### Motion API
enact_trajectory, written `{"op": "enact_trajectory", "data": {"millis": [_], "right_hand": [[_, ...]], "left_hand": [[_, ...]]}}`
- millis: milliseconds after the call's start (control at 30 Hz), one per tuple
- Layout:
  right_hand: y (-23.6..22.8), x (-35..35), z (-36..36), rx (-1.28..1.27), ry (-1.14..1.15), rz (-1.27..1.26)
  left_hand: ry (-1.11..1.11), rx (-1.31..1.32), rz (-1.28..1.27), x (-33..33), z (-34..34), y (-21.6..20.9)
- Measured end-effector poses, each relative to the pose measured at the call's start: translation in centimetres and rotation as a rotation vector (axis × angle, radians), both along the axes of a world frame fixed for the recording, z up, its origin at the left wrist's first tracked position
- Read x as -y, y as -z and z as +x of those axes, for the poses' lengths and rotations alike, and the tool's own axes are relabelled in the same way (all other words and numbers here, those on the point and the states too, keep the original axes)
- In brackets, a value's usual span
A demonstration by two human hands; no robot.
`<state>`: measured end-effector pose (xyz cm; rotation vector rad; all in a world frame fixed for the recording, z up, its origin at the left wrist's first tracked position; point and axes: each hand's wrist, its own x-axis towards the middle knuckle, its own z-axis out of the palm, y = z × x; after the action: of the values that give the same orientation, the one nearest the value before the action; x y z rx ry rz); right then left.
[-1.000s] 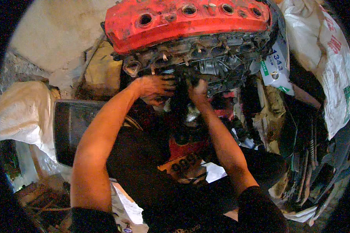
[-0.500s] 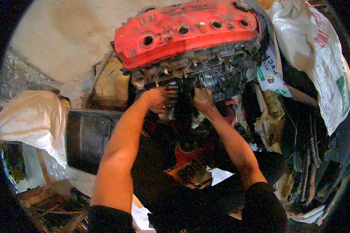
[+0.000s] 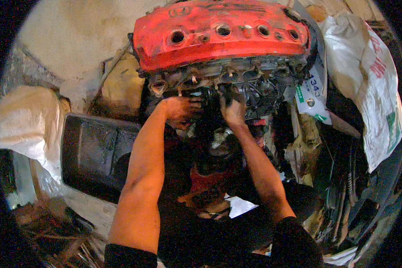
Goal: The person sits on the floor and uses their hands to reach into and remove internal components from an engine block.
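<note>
Engine (image 3: 236,76) sits top centre, red cover (image 3: 219,33) on top with a row of round holes, grimy grey-black block face below it. Both hands are pressed against that dark face, just under the cover's lower edge.

Left hand (image 3: 182,110): greasy, fingers curled in toward the block, tips buried in the dark parts to its right. Looks like a partly closed grip, but what it has hold of, if anything, cannot be told; too dark and cluttered there.

Right hand (image 3: 232,109): back of hand faces camera, fingers pointing up into the block and bunched close together. They seem pinched on something small and dark at the block face, but the object itself is not readable. Cannot tell for sure whether it is gripping or only pressing.

Hands are near each other, a narrow gap of engine parts between them. Both forearms come up from the lower edge, dark sleeves at the elbows.

Below the hands, a shiny metal round part (image 3: 219,138) hangs under the block, partly hidden by shadow.

Left of the left forearm: black plastic case (image 3: 94,152), lying flat, its right side hidden behind the arm. Further left, white sack (image 3: 27,125).

Right side: big white woven bag (image 3: 370,98) with red and green print, well apart from the hands. White tag (image 3: 312,96) touches the block's right end. Pale wall (image 3: 76,40) behind the engine at upper left.
</note>
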<state>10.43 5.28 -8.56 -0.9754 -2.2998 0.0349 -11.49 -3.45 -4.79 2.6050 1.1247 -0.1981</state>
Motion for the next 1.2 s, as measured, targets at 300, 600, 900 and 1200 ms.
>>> {"op": "enact_trajectory", "data": {"millis": [300,600,900,1200], "right_hand": [[-3.0,1.1,-1.4,-0.005,0.104,0.024],[-0.7,0.0,0.6,0.135,-0.113,0.043],[-0.1,0.4,1.0,0.506,-0.119,-0.058],[-0.4,-1.3,1.0,0.232,-0.102,-0.495]], "left_hand": [[-0.058,0.053,-0.049,-0.4,-0.2,1.7],[0.067,0.029,0.003,-1.1,0.0,1.4],[0.135,-0.144,-0.016,-0.1,0.3,-2.4],[0.177,-0.141,0.042,-0.8,0.6,-2.6]]}}
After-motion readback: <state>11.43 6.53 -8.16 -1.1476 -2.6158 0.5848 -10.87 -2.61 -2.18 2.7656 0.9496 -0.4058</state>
